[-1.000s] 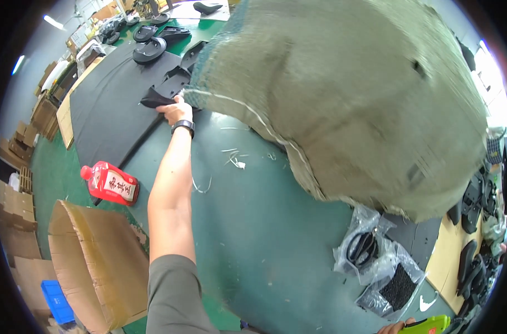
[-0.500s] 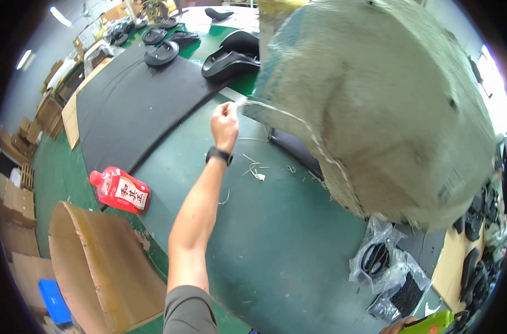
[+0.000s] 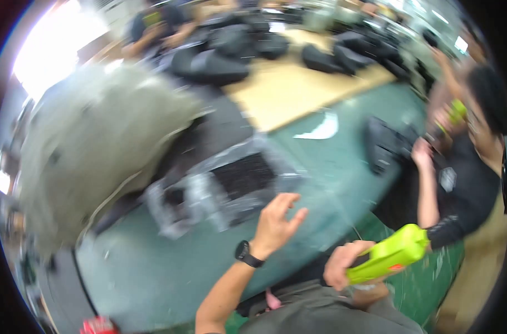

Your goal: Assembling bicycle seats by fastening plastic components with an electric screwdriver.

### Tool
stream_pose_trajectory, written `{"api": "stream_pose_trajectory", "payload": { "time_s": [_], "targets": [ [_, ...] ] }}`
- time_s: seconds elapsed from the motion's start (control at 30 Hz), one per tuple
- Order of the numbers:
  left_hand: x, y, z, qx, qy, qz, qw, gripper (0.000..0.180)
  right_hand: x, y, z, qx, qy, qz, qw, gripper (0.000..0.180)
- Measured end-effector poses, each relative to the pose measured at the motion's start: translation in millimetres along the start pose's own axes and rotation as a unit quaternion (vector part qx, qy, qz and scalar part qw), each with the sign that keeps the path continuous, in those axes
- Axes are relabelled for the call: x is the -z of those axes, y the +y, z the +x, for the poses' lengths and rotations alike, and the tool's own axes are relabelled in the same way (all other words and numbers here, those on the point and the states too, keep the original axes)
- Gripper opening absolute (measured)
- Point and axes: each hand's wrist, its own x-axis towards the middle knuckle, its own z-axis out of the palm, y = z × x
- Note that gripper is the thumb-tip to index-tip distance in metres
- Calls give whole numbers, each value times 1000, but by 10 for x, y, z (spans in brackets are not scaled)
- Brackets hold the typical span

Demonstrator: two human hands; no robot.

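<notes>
My left hand (image 3: 276, 222), with a dark watch on the wrist, hovers over the green table near clear plastic bags (image 3: 200, 192) of black parts. Its thumb stands away from the fingers and nothing is in its grasp. Close to my body at the table's near edge, my right hand (image 3: 345, 264) is wrapped round a lime-green handheld tool (image 3: 390, 253); blur hides what kind. A large grey-green woven sack (image 3: 97, 145) bulges at the left, a pale cord (image 3: 117, 195) running along its lower edge. Dark material lies partly under the sack.
To the right a co-worker in black (image 3: 454, 183) holds a similar green tool beside a black part (image 3: 381, 145) on the table (image 3: 170, 278). Black padded pieces (image 3: 209, 61) lie beyond, around a tan board (image 3: 298, 83). Another person works at the far left. A red container (image 3: 99, 325) shows below.
The view has swung to the right. My left hand has let go of the white cord at the sack's edge and moved near the plastic bags. My right hand with the tool has come fully into view.
</notes>
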Motion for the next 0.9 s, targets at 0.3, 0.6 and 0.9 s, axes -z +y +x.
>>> {"api": "stream_pose_trajectory", "payload": {
  "time_s": [0.3, 0.6, 0.9],
  "targets": [
    [-3119, 50, 1789, 174, -131, -29, 976, 97, 636, -1025, -1244, 224, 33, -10, 974, 76],
    [-2969, -23, 1557, 163, -41, -119, 979, 42, 717, -965, -1082, 199, 84, 4, 976, 73],
    [1561, 29, -1833, 192, 428, 138, 872, 65, 112, -130, -107, 21, 12, 20, 1000, 92]
  ]
}}
